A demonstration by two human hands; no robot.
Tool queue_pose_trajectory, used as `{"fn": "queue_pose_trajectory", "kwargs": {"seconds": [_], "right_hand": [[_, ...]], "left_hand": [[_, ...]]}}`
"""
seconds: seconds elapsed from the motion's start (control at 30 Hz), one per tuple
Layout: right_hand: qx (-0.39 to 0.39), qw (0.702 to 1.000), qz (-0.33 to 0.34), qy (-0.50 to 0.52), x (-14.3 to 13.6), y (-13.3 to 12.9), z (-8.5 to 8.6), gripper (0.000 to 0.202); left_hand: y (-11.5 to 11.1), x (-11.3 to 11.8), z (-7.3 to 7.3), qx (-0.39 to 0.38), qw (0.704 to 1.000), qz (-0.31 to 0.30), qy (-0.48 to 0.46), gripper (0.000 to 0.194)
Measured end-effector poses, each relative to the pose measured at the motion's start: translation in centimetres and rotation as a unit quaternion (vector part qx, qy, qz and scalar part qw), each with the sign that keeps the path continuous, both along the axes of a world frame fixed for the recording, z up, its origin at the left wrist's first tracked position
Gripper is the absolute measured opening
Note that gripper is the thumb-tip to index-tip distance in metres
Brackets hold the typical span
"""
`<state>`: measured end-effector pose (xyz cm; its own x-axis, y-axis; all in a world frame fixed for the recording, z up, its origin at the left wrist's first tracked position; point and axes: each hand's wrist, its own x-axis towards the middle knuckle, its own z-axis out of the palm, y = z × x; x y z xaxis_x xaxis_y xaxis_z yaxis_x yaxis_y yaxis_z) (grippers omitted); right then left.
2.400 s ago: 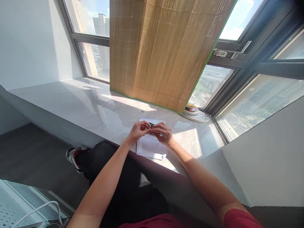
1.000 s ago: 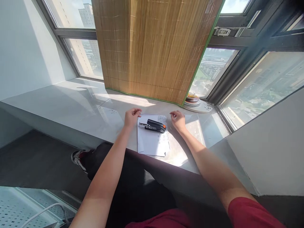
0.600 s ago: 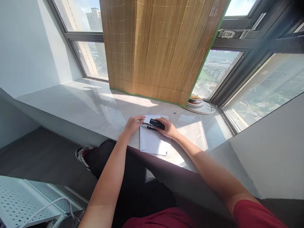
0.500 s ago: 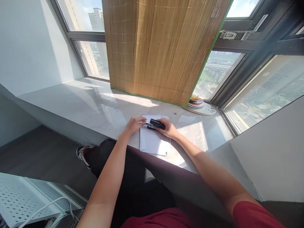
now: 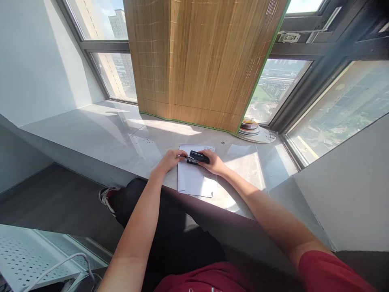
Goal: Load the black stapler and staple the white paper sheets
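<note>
A black stapler lies sideways over white sheets of paper on the windowsill, its top and base parted at the left end. My right hand is closed around its right end. My left hand pinches at the stapler's left end, where a slim dark metal piece shows between the fingertips and the stapler. Whether that piece is joined to the stapler I cannot tell. The fingers hide part of it.
Small dark bits lie on the sill beyond the paper. Stacked plates stand at the back right, beside a hanging bamboo blind. The sill's front edge runs above my legs. A white perforated panel with a cable is at lower left.
Both hands and the stapler stay over the paper. The left fingers have shifted slightly at the stapler's left end. The whole view has moved a little.
</note>
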<state>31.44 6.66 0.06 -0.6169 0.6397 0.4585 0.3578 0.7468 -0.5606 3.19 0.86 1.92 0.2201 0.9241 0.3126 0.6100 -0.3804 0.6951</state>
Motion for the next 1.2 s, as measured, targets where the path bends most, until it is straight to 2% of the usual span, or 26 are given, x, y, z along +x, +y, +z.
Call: {"fn": "queue_pose_trajectory", "kwargs": {"seconds": [0.13,0.37,0.53,0.63,0.8,0.93,1.1,1.2], "right_hand": [[0.001,1.000,-0.002,0.000,0.0,0.0,0.0,0.042],[-0.006,1.000,0.004,0.003,0.0,0.0,0.2,0.041],[-0.017,1.000,0.000,0.005,0.0,-0.2,0.3,0.042],[-0.021,1.000,0.000,0.004,0.0,-0.2,0.3,0.042],[-0.017,1.000,0.002,0.008,0.1,-0.1,0.3,0.043],[-0.017,1.000,0.003,0.008,0.1,0.0,0.3,0.043],[-0.017,1.000,0.000,0.007,0.1,0.0,0.2,0.043],[-0.018,1.000,0.001,0.005,0.1,0.0,0.2,0.043]], "left_hand": [[-0.1,0.1,-0.1,0.010,1.000,0.011,0.006,0.026],[0.2,-0.3,-1.1,0.037,0.997,0.069,0.007,0.019],[0.3,-0.2,-1.1,0.078,0.996,0.034,0.029,0.022],[0.3,0.0,-0.8,0.098,0.994,0.034,0.043,0.019],[0.0,0.3,-0.1,0.103,0.991,-0.013,0.089,0.014],[-0.4,0.5,0.4,0.112,0.986,-0.006,0.123,0.018],[-0.7,1.0,0.5,0.099,0.988,-0.018,0.119,0.017],[-0.8,1.2,0.6,0.100,0.990,0.014,0.102,0.015]]}}
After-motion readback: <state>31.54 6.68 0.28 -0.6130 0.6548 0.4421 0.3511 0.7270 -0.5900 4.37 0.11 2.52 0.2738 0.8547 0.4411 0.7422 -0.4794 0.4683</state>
